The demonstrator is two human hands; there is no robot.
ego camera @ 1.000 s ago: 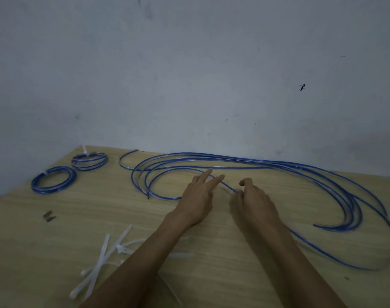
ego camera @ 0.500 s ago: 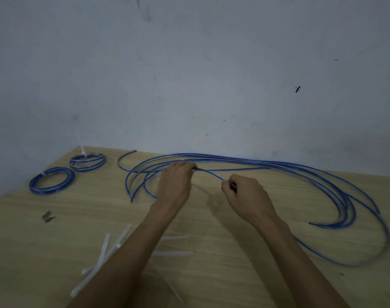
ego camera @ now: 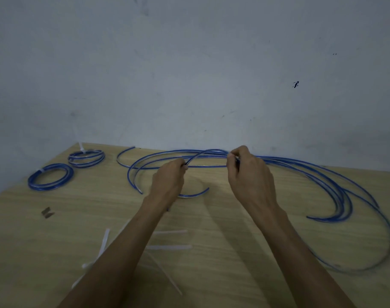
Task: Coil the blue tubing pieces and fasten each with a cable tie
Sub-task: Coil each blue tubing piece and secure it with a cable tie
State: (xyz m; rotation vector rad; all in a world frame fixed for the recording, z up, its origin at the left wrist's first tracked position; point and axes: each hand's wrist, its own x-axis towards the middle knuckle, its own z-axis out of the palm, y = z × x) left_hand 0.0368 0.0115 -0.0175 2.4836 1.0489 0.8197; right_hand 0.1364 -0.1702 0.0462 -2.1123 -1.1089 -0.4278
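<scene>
I hold one blue tube with both hands above the far middle of the tabletop. My left hand pinches it at the fingertips, and my right hand has its fingers curled around it a little farther toward the right edge. Between the two grips the tube rises in a short arch, so its long axis there runs left to right, along the far edge. From my left hand the free end bends down and back toward me and finishes in a small hook on the wood. The long rest, I think, leaves my right hand toward the right edge and sweeps around to the near right side, so the material to bring in lies on the right hand's side, and the left hand is nearer to the short end. I judge that the first loop must close around the left grip. I count two finished coils near the far left corner, each with a white tie. The loose tubes overlap; maybe five, I cannot count them exactly. About six loose cable ties lie near the front edge, partly under my forearms.
</scene>
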